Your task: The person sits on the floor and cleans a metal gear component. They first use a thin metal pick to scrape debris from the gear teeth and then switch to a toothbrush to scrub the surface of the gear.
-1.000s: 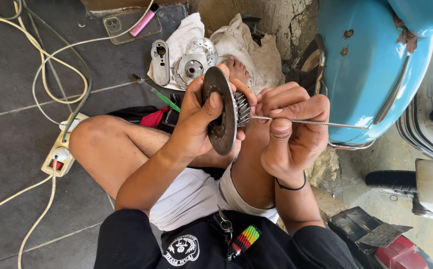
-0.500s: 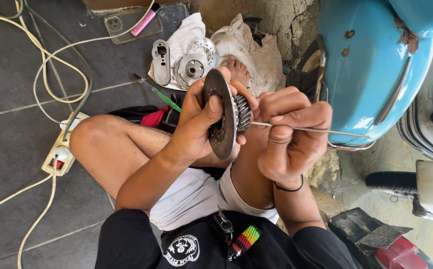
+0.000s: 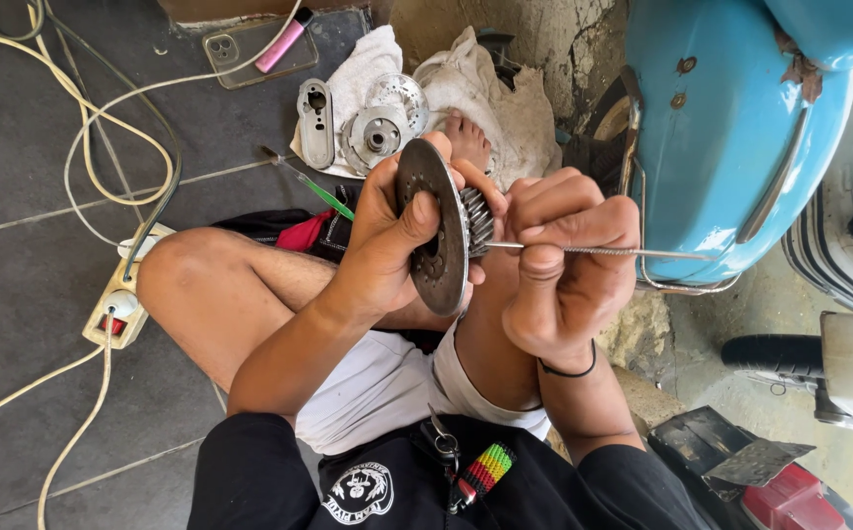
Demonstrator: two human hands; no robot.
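The left hand (image 3: 387, 236) grips a dark, round steel disc with a toothed gear hub (image 3: 436, 231) edge-on to the camera, thumb pressed across the near face, the other fingers wrapped behind the rim. The disc sits at frame centre, above the person's bent knees. The gear teeth project from the disc toward 3 o'clock.

The right hand (image 3: 564, 275) is closed in a fist, its fingers pinching a thin, straight metal rod (image 3: 593, 251). The rod's long axis runs nearly level, 9 to 3 o'clock. Its tip meets the gear teeth at the 9 o'clock end; its free end reaches toward the light-blue scooter body panel (image 3: 730, 147). The gear lies at 9 o'clock from the right fingers, just beside them; the right hand is the one placed to work the rod, the left the one holding the part.

Against the earlier frames, the disc is tilted slightly more upright and the right fist sits a little lower, with the rod level rather than dipping toward 4 o'clock. Contact at the teeth is unchanged.

On the grey tiled floor (image 3: 24, 324) at 11 o'clock: silver machined housing parts on a white cloth (image 3: 372, 118), and a green-handled screwdriver (image 3: 313, 186).
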